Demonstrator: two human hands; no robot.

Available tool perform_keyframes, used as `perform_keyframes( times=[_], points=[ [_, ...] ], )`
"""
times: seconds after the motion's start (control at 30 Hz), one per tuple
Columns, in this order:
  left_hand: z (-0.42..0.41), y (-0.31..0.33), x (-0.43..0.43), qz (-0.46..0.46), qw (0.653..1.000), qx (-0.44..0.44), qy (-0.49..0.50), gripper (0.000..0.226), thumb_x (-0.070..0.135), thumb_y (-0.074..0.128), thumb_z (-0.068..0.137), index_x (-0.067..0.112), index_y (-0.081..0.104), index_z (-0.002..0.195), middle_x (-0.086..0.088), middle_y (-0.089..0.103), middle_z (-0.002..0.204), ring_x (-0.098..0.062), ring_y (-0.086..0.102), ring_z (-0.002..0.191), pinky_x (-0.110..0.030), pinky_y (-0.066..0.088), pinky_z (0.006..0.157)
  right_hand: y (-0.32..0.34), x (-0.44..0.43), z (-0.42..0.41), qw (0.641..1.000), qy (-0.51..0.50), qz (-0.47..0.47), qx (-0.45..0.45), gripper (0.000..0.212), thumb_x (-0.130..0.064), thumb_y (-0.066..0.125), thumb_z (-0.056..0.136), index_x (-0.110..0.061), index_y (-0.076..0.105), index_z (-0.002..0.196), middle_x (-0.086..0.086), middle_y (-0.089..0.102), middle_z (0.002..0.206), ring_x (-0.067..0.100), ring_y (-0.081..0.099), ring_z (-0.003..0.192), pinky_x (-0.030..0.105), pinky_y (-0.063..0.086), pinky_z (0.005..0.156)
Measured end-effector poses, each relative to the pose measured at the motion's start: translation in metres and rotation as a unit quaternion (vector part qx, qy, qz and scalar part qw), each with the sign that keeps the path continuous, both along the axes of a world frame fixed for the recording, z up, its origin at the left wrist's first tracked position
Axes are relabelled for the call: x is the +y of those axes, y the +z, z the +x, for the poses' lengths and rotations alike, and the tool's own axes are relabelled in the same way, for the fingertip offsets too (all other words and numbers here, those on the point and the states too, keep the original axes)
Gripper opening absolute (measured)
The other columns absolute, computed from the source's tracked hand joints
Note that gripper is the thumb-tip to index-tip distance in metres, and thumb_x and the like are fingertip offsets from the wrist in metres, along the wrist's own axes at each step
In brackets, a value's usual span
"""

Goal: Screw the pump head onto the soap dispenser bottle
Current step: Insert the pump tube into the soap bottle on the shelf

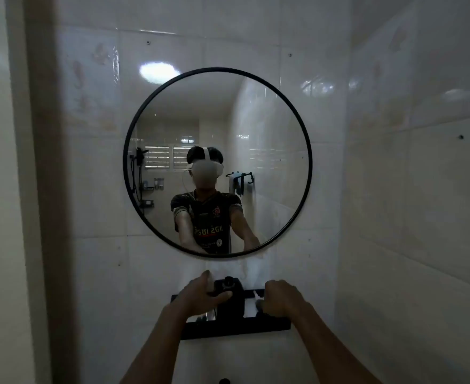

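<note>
Now my left hand point(200, 296) is wrapped around the dark soap dispenser bottle point(229, 303), I think to keep it steady on the black shelf point(236, 329) under the round mirror point(217, 162). My right hand point(279, 297) is curled closed beside it; I cannot tell what it holds. The pump head point(228, 282) sits on top of the bottle.

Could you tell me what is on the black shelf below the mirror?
On the black shelf stands a dark bottle, gripped by the left hand. The right hand covers something white; what it is cannot be told.
</note>
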State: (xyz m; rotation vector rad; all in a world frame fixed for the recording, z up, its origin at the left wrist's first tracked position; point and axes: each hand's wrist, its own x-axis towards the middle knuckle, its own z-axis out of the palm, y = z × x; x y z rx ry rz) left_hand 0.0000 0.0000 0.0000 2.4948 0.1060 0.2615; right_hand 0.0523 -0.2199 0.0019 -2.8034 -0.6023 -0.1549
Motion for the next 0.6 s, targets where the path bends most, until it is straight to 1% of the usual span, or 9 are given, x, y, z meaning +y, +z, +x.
perform_keyframes(
  times=[0.03,0.07,0.17,0.27,0.33,0.43,0.5,0.57,0.6],
  points=[
    [0.002,-0.003,-0.002,-0.032,0.999,-0.006,-0.002,0.094,0.058,0.072,0.076,0.011,0.031,0.146,-0.011,0.047,0.147,-0.021,0.051,0.126,-0.026,0.042,0.094,-0.003,0.001,0.002,1.0,-0.001,-0.011,-0.009,0.034,-0.038,0.062,0.09,-0.005,0.064,0.101,0.012,0.069,0.105,0.028,0.067,0.098,0.03,0.049,0.08],
    [0.003,-0.005,-0.004,-0.068,0.998,-0.006,-0.003,0.097,0.055,0.077,0.073,0.011,0.031,0.147,-0.01,0.047,0.147,-0.019,0.051,0.124,-0.025,0.042,0.091,-0.003,0.003,0.001,0.999,-0.011,-0.019,-0.025,0.036,-0.039,0.062,0.09,-0.006,0.064,0.102,0.013,0.07,0.11,0.029,0.067,0.101,0.03,0.048,0.085],
    [0.007,-0.013,-0.008,-0.137,0.991,0.01,-0.003,0.111,0.044,0.087,0.067,0.013,0.023,0.152,-0.009,0.044,0.149,-0.022,0.048,0.131,-0.023,0.043,0.091,-0.006,0.005,-0.001,0.998,-0.014,-0.024,-0.052,0.028,-0.041,0.061,0.089,-0.015,0.051,0.087,0.013,0.07,0.111,0.028,0.067,0.103,0.031,0.045,0.089],
    [0.009,-0.018,-0.012,-0.145,0.989,0.01,0.007,0.107,0.033,0.09,0.065,0.014,0.028,0.15,-0.008,0.047,0.145,-0.024,0.052,0.126,-0.023,0.046,0.085,-0.011,0.007,0.0,0.997,-0.021,-0.031,-0.061,0.039,-0.041,0.062,0.087,-0.019,0.037,0.067,0.013,0.069,0.11,0.028,0.066,0.103,0.029,0.044,0.088],
    [0.011,-0.021,-0.011,-0.154,0.988,0.009,0.007,0.101,0.026,0.091,0.064,0.014,0.034,0.146,-0.008,0.052,0.137,-0.031,0.059,0.118,-0.027,0.052,0.079,-0.016,0.008,0.003,0.997,-0.02,-0.027,-0.069,0.046,-0.039,0.061,0.087,-0.021,0.029,0.061,0.012,0.071,0.106,0.028,0.067,0.099,0.028,0.044,0.083],
    [0.013,-0.019,-0.007,-0.164,0.986,0.009,0.004,0.093,0.02,0.092,0.062,0.014,0.042,0.14,-0.007,0.058,0.124,-0.036,0.065,0.106,-0.031,0.055,0.073,-0.017,0.009,0.006,0.996,-0.029,0.0,-0.079,0.046,-0.038,0.064,0.084,-0.021,0.031,0.058,0.009,0.073,0.097,0.027,0.069,0.091,0.025,0.038,0.072],
    [0.013,-0.015,-0.005,-0.156,0.988,0.007,0.0,0.086,0.018,0.093,0.061,0.012,0.048,0.134,-0.005,0.063,0.117,-0.027,0.067,0.097,-0.029,0.056,0.073,-0.013,0.007,0.006,0.995,-0.038,0.019,-0.089,0.046,-0.039,0.065,0.081,-0.021,0.03,0.058,0.006,0.07,0.089,0.026,0.069,0.089,0.026,0.035,0.07],
    [0.012,-0.013,-0.004,-0.134,0.991,0.003,0.003,0.078,0.018,0.093,0.061,0.01,0.055,0.128,-0.001,0.065,0.109,-0.019,0.065,0.095,-0.026,0.055,0.075,-0.005,0.002,0.007,0.994,-0.049,0.033,-0.087,0.045,-0.036,0.063,0.082,-0.02,0.028,0.059,0.002,0.062,0.079,0.021,0.065,0.084,0.025,0.032,0.07],
    [0.011,-0.012,-0.004,-0.13,0.991,0.004,0.006,0.075,0.018,0.093,0.061,0.01,0.057,0.126,0.0,0.066,0.107,-0.017,0.065,0.096,-0.025,0.055,0.076,-0.001,-0.001,0.009,0.995,-0.05,0.038,-0.084,0.044,-0.036,0.062,0.083,-0.02,0.027,0.059,-0.001,0.055,0.073,0.018,0.06,0.08,0.026,0.031,0.072]
  ],
)
